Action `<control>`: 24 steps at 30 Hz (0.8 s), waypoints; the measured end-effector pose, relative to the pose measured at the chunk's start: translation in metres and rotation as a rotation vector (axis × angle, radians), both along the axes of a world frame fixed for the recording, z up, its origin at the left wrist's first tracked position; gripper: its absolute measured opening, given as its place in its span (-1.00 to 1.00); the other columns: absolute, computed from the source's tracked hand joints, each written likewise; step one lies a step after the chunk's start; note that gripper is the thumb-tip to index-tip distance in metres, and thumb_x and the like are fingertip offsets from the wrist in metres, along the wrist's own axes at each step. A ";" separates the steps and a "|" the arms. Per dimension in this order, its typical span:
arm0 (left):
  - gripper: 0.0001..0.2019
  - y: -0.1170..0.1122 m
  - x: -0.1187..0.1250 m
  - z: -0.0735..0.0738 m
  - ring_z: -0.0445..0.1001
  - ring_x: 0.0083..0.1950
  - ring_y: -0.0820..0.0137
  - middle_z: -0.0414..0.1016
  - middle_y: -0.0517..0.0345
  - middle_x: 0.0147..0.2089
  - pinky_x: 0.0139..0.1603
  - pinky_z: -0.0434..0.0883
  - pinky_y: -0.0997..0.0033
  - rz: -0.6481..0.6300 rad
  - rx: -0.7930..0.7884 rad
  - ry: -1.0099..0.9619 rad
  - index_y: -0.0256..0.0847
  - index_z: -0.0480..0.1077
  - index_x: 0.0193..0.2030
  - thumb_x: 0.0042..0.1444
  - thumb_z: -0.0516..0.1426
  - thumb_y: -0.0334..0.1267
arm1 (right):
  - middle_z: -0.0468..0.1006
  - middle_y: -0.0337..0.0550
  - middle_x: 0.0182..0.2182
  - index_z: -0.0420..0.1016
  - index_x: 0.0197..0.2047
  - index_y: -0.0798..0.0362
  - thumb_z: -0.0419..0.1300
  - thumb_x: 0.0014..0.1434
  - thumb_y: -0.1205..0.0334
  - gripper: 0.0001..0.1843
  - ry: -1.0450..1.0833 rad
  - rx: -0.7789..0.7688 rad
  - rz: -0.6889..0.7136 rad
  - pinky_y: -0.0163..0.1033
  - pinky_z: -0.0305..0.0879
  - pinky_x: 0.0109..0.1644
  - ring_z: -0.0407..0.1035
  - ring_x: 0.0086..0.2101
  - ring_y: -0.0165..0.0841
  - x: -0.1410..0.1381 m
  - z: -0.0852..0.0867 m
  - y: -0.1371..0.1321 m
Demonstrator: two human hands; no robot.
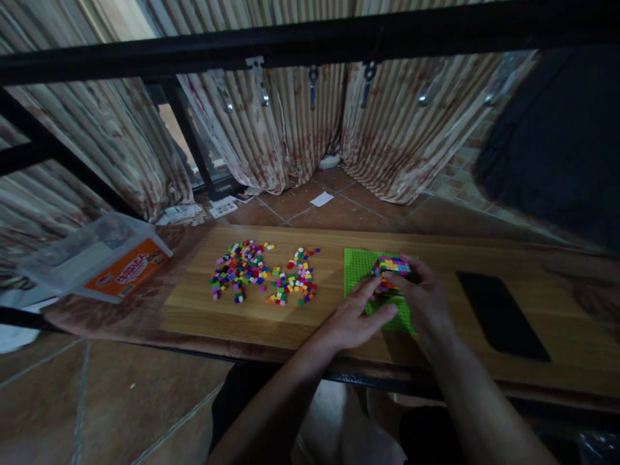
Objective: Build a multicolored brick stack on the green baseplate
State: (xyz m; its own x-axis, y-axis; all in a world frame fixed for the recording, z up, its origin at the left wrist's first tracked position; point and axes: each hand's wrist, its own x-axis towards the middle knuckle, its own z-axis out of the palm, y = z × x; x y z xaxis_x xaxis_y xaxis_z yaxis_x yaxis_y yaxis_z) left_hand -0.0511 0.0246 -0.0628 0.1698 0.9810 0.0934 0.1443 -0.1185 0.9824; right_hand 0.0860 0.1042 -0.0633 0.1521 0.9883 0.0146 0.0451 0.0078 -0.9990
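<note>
1. Multi-coloured block of small plastic bricks (391, 265) sits on the upper right part of the flat green studded baseplate (356, 265), which lies on the pale wooden tabletop (300, 323) near its front edge
2. The right hand (426, 300) wraps over the block from the right with its fingers curled tight around it; they cover its right side, so its full shape cannot be made out
3. The left hand (356, 316) rests on the baseplate with fingers stretched flat, holding nothing; its forefinger reaches the block's lower left corner, but the dim light hides whether they touch
4. Both hands cover the baseplate's lower right part
5. Two loose heaps of mixed-colour bricks, a larger heap (239, 268) and a smaller heap (295, 281), lie well to the left of the baseplate; single pieces are too small to tell apart
6. A flat black rectangular slab (501, 313) lies to the right of the hands, featureless in the gloom
7. A clear plastic box with an orange label (97, 258) stands at the table's left end, blurred, its lettering unreadable
8. A black bar (310, 39) crosses the top, cutting off the striped curtains (271, 142)
</note>
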 end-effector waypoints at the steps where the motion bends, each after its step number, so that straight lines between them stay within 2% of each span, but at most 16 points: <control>1: -0.35 -0.001 0.000 0.001 0.34 0.19 0.21 0.14 0.02 0.38 0.23 0.28 0.14 0.002 0.001 0.006 -0.02 0.08 0.37 0.17 0.10 0.03 | 0.56 -0.19 -0.29 0.49 -0.03 -0.01 0.44 -0.26 0.11 -0.36 0.050 -0.014 -0.001 -0.05 0.41 -0.14 0.46 -0.33 -0.30 -0.001 0.001 -0.001; 6: -0.35 -0.003 0.001 0.005 0.39 0.11 0.24 0.20 0.04 0.33 0.17 0.35 0.15 -0.001 -0.002 0.039 0.02 0.08 0.37 0.15 0.11 0.04 | 0.57 -0.23 -0.33 0.52 -0.11 -0.02 0.47 -0.34 0.19 -0.38 0.145 -0.025 0.005 -0.16 0.43 -0.26 0.45 -0.39 -0.36 -0.002 0.002 0.000; 11: -0.32 -0.003 0.002 0.003 0.38 0.13 0.21 0.20 -0.02 0.33 0.17 0.36 0.12 0.015 0.027 0.057 -0.03 0.07 0.37 0.14 0.11 0.06 | 0.56 -0.21 -0.32 0.52 -0.10 -0.01 0.48 -0.35 0.17 -0.37 0.113 -0.015 -0.004 -0.15 0.44 -0.31 0.46 -0.40 -0.32 0.001 -0.005 0.004; 15: -0.32 -0.005 -0.001 0.004 0.41 0.10 0.22 0.23 -0.02 0.31 0.15 0.37 0.10 0.009 0.017 0.069 -0.01 0.08 0.36 0.14 0.10 0.09 | 0.57 -0.21 -0.28 0.53 -0.07 -0.07 0.47 -0.32 0.15 -0.36 0.047 -0.012 0.012 -0.10 0.47 -0.27 0.48 -0.34 -0.27 0.007 -0.012 0.007; 19: -0.32 -0.006 -0.005 0.007 0.46 0.04 0.21 0.28 -0.04 0.27 0.04 0.44 0.14 0.017 -0.026 0.072 0.00 0.13 0.34 0.11 0.11 0.12 | 0.58 -0.18 -0.24 0.54 -0.08 -0.14 0.46 -0.31 0.11 -0.39 0.004 -0.045 0.012 -0.11 0.48 -0.26 0.50 -0.29 -0.22 0.009 -0.006 0.006; 22: -0.29 -0.006 -0.008 0.006 0.49 -0.04 0.24 0.41 -0.06 0.15 -0.04 0.46 0.21 0.039 -0.079 0.071 -0.07 0.12 0.35 0.09 0.12 0.12 | 0.59 -0.11 -0.24 0.57 -0.13 -0.16 0.47 -0.33 0.09 -0.43 -0.022 -0.086 0.002 -0.13 0.47 -0.26 0.51 -0.29 -0.20 0.008 0.001 0.004; 24: -0.30 -0.004 -0.011 0.004 0.50 -0.11 0.26 0.48 -0.06 0.05 -0.11 0.47 0.26 0.068 -0.118 0.057 -0.14 0.15 0.33 0.09 0.12 0.11 | 0.58 -0.11 -0.22 0.56 -0.13 -0.15 0.47 -0.35 0.03 -0.40 -0.033 -0.094 -0.007 -0.04 0.47 -0.18 0.51 -0.25 -0.15 0.008 0.000 0.004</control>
State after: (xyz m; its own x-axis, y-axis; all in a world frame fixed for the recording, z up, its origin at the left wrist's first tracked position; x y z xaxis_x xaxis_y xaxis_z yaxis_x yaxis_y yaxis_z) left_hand -0.0619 0.0205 -0.0589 0.1038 0.9941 -0.0310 0.2045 0.0092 0.9788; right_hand 0.0941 0.1084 -0.0634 0.1601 0.9844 -0.0732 0.0778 -0.0865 -0.9932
